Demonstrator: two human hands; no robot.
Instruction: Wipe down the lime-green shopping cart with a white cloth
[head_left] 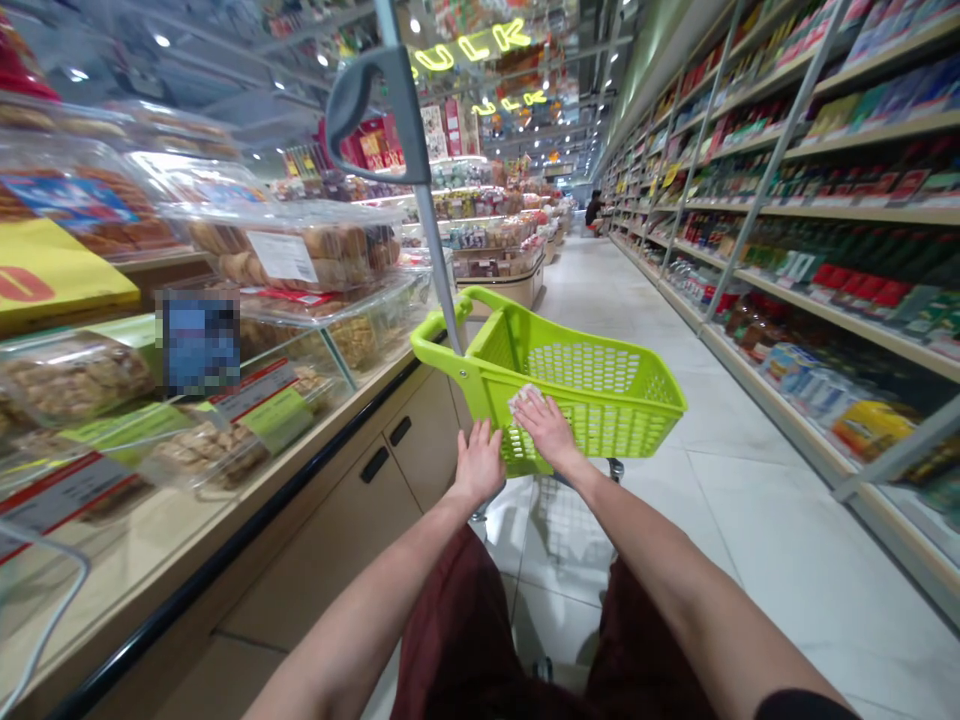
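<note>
A lime-green shopping cart (592, 385) with perforated basket walls stands in front of my knees. My right hand (546, 428) presses a pale crumpled cloth (527, 397) against the near side of the basket, its fingers over the cloth. To its left, my left hand (480, 462) rests at the lower left part of the basket side, fingers spread and holding nothing. Inside the basket, no goods are visible. The cart's handle (431, 345) lies beyond my left hand, beside a grey metal pole.
A display counter (300, 440) with packaged baked goods and price signs runs along the left. The grey pole (439, 260) rises near the cart handle. Stocked shelves (825, 210) line the right. A person (594, 212) is far down the aisle.
</note>
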